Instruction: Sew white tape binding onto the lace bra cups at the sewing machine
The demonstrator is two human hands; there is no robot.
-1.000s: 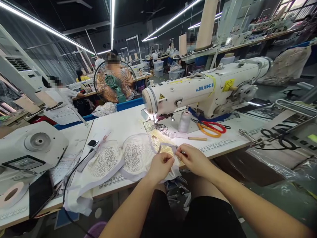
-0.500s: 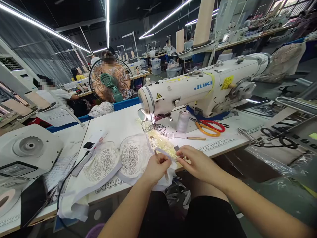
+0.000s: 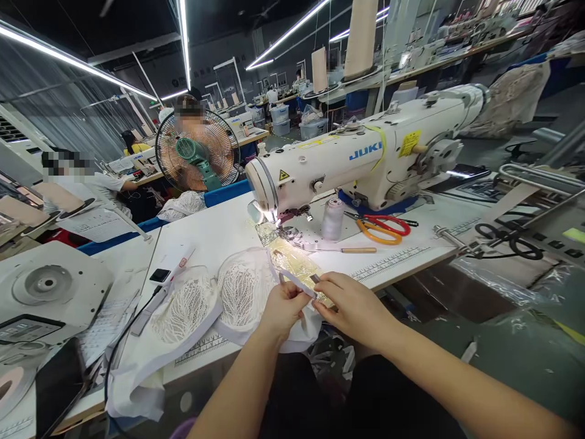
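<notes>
A white lace bra (image 3: 242, 292) lies along the front edge of the sewing table, its two patterned cups side by side. My left hand (image 3: 284, 308) is closed in a pinch on the bra's pale edging. Across from it, my right hand (image 3: 343, 303) pinches the end of that edging between thumb and fingers. A small grey piece (image 3: 315, 278) sticks out at the right fingertips; its kind is not clear. Just beyond the hands is the lit needle area of a white sewing machine (image 3: 320, 164), with a yellowish shiny sheet (image 3: 292, 259) in front of it.
A thread cone (image 3: 332, 221), scissors with orange and red handles (image 3: 381, 230) and a wooden-handled tool (image 3: 359, 250) lie right of the needle. At left are a small-screened device (image 3: 159, 276) and a dark phone-like slab (image 3: 61, 378). A fan (image 3: 197, 152) and co-workers are behind.
My right hand has moved left to the edging, and its fingertips now meet it close to my left hand. The whole view has shifted slightly.
</notes>
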